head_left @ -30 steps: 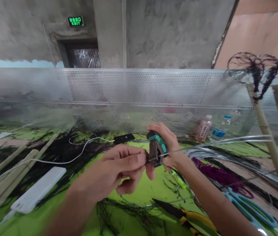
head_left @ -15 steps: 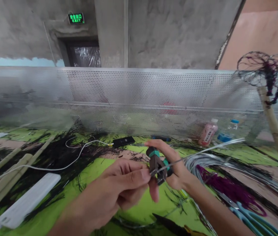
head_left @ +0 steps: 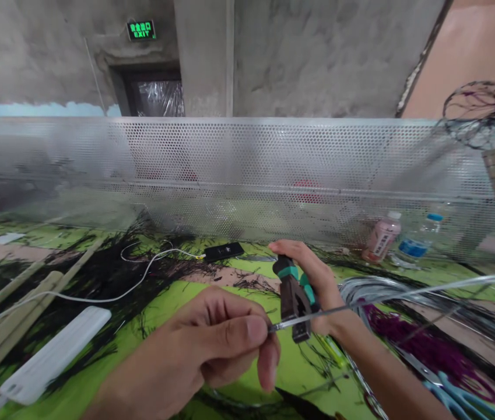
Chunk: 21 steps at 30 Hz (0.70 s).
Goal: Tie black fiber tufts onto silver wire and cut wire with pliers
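Note:
Between the thumb and finger of my left hand (head_left: 206, 344) is the end of a silver metal wire (head_left: 387, 295). The wire runs to the right, past the pliers and over my right forearm, and its tip looks twisted or doubled. Wrapped around the green and black handles of the pliers (head_left: 291, 291) is my right hand (head_left: 319, 277). The dark jaws point down and stand apart, just right of my left fingertips. The wire passes across the jaws; whether it touches them I cannot tell.
A coil of wire (head_left: 374, 287), purple netting (head_left: 426, 338) and blue-handled scissors (head_left: 452, 391) lie to the right. Two bottles (head_left: 381, 238) stand by a perforated metal panel (head_left: 247, 169). A phone (head_left: 223, 252), a white power bank (head_left: 57, 354) and bamboo poles (head_left: 24, 303) lie left among black strands.
The pliers have moved right, off the wire's end by my left fingertips, and their jaws have swung lower. More of the twisted tip shows. The view has turned slightly.

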Motion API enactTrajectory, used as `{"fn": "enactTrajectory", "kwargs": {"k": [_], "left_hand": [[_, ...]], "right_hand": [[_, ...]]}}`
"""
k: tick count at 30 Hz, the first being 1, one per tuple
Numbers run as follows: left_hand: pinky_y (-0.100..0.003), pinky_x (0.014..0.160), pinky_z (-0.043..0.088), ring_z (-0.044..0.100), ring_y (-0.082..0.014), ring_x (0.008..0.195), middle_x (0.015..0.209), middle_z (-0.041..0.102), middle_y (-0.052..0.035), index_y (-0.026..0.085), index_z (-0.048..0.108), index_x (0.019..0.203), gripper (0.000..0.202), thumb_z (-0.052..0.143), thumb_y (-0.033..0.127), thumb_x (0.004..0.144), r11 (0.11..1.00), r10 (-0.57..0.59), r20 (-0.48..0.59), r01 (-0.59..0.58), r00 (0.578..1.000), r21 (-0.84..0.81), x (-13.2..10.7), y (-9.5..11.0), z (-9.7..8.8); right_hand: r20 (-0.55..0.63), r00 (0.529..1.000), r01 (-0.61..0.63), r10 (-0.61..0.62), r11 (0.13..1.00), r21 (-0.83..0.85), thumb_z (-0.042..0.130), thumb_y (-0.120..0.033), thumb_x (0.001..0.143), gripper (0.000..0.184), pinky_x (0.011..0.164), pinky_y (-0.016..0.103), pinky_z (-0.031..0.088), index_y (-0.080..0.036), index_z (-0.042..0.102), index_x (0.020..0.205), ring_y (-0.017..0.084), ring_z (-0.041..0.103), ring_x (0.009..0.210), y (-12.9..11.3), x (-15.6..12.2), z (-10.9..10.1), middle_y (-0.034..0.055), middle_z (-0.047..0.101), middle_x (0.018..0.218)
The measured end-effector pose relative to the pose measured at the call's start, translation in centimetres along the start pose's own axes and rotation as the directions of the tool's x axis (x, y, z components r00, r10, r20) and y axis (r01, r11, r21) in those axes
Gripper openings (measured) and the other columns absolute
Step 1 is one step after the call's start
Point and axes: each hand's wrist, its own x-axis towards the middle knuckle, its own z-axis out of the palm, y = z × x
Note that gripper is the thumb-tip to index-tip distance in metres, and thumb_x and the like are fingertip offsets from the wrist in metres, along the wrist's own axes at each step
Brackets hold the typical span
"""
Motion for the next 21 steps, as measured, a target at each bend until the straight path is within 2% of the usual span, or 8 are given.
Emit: {"fn": "enactTrajectory", "kwargs": {"k": [3,6,10,17,21], "left_hand": [[-0.022,0.043,0.010,0.017,-0.0056,0.045,0.049,0.028,0.0064,0.015,0.076,0.077,0.034,0.069,0.045,0.093,1.000,0.001,0.022,-0.001,1.000,0.009,-0.1,-0.1,0.0],[-0.023,0.043,0.006,0.017,-0.0049,0.044,0.050,0.029,0.0063,0.014,0.075,0.076,0.035,0.066,0.041,0.095,1.000,0.010,0.067,-0.009,0.998,-0.011,-0.1,-0.1,0.0],[-0.025,0.043,0.004,0.017,-0.0055,0.044,0.050,0.027,0.0065,0.013,0.073,0.076,0.035,0.066,0.042,0.095,1.000,0.009,0.089,-0.009,0.996,-0.007,0.1,0.0,0.0],[-0.026,0.042,0.003,0.015,-0.0057,0.043,0.048,0.026,0.0066,0.012,0.070,0.072,0.041,0.064,0.045,0.095,1.000,0.021,0.127,-0.024,0.992,0.019,0.2,0.0,0.0],[-0.026,0.042,0.003,0.015,-0.0058,0.042,0.049,0.026,0.0067,0.013,0.070,0.073,0.036,0.065,0.041,0.095,1.000,0.002,0.138,0.000,0.990,-0.015,0.1,0.1,0.1]], "right_hand": [[-0.020,1.000,-0.013,0.012,1.000,-0.027,0.054,-0.031,0.091,0.047,0.097,0.047,0.054,-0.025,0.053,0.137,0.029,0.061,0.118,-0.6,0.4,-0.3,0.0123,0.061,0.128],[-0.020,1.000,0.012,-0.013,0.999,-0.042,0.052,-0.033,0.090,0.046,0.096,0.046,0.053,-0.025,0.054,0.135,0.028,0.061,0.118,-1.0,0.7,-0.4,0.0116,0.062,0.126],[-0.014,0.999,0.037,-0.038,0.997,-0.060,0.051,-0.033,0.090,0.043,0.090,0.042,0.055,-0.025,0.055,0.131,0.026,0.063,0.110,-1.2,0.8,-0.2,0.0110,0.063,0.120],[-0.036,0.997,0.069,-0.071,0.995,-0.076,0.047,-0.032,0.095,0.034,0.084,0.042,0.056,-0.025,0.056,0.127,0.026,0.064,0.104,-1.1,0.9,0.1,0.0112,0.063,0.113],[-0.015,0.996,0.085,-0.087,0.994,-0.073,0.047,-0.033,0.093,0.038,0.083,0.043,0.056,-0.024,0.055,0.129,0.027,0.064,0.104,-1.0,0.9,-0.1,0.0122,0.062,0.114]]}}
